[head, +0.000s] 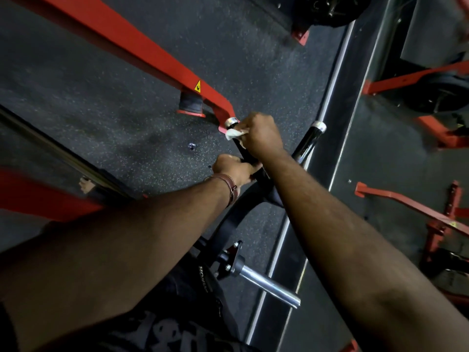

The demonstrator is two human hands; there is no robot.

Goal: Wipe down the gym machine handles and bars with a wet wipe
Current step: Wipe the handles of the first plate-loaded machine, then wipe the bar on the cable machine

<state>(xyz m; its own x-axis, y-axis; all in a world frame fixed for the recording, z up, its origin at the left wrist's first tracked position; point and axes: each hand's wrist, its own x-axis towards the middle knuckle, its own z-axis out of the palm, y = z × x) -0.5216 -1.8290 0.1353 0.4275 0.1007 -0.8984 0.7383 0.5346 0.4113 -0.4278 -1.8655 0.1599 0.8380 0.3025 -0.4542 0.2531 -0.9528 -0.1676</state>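
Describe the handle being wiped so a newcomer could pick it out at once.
Start from the long red beam running diagonally across the dark floor. Near its lower end two black handles fork in a V. The one meant is the left handle: the right hand grips it with a white wipe, while the right handle stands bare.

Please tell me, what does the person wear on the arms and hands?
Both forearms are bare, with no sleeves and no gloves. The left hand has a brown leather strap with a metal buckle around the wrist. The right hand wears nothing that I can see.
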